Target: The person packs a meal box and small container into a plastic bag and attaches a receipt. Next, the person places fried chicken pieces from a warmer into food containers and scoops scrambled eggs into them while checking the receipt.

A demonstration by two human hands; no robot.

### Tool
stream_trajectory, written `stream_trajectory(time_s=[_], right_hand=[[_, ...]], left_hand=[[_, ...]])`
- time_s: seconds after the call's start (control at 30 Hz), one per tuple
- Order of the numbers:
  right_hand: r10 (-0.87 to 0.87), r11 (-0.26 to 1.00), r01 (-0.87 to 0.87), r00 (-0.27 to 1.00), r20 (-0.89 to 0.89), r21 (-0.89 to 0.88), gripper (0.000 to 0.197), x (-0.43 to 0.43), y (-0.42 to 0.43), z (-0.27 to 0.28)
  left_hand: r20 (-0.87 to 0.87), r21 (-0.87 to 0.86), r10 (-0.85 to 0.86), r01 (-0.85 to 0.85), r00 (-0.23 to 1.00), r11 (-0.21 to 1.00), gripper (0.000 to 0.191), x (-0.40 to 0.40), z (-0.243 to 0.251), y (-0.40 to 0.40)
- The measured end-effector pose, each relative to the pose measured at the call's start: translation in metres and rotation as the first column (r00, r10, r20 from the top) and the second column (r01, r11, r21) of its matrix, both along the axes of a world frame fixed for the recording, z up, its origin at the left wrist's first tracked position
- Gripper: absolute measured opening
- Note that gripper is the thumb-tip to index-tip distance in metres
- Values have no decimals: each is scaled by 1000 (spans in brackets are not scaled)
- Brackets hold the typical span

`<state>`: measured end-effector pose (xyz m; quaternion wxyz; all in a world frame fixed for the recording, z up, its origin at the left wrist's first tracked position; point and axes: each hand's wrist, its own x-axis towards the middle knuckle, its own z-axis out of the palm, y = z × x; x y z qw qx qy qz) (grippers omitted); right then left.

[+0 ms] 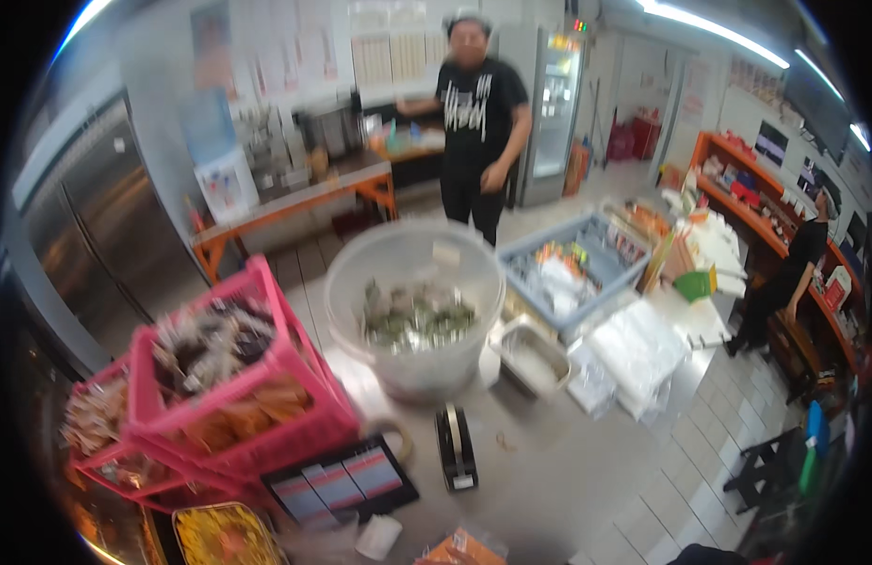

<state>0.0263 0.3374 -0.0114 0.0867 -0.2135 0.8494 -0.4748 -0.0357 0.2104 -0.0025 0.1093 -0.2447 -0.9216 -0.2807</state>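
Before me a large translucent plastic tub (414, 374) holds small packs with green contents. A black tape dispenser (455, 448) stands in front of it on the steel table (549, 480). At the bottom edge lies a clear packet with orange contents (471, 542). What seem to be fingertips of my left hand (446, 559) are at this packet; the picture cuts them off, so their grip cannot be told. My right hand is out of view. Left of the dispenser are a roll of tape (402, 441), a tablet (344, 482) and a crumpled white piece (378, 537).
Pink plastic crates (294, 367) with bagged goods stand at left, above a tray of yellow food (227, 537). To the right are a steel pan (531, 357), clear plastic bags (637, 346) and a grey-blue crate (570, 318). One person (482, 113) stands beyond the table, another (796, 261) at far right.
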Motion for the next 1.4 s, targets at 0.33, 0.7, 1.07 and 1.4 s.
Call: stream_trajectory(time_s=[0.33,0.7,1.07,1.4], right_hand=[[-229,961,194,957,-177,-197,27,-11,-25,-13],[-341,793,382,924,175,-474,47,2,-58,26],[-559,654,421,829,-27,-629,52,80,-80,24],[-539,735,639,754,376,-228,37,332,21,28]], left_hand=[[-53,29,41,-40,998,999,41,0,-38,-14],[-163,22,69,-67,984,998,41,52,-33,-30],[-391,-11,193,-214,900,977,40,51,-46,-25],[-326,-421,49,-191,944,887,26,50,-9,-30]])
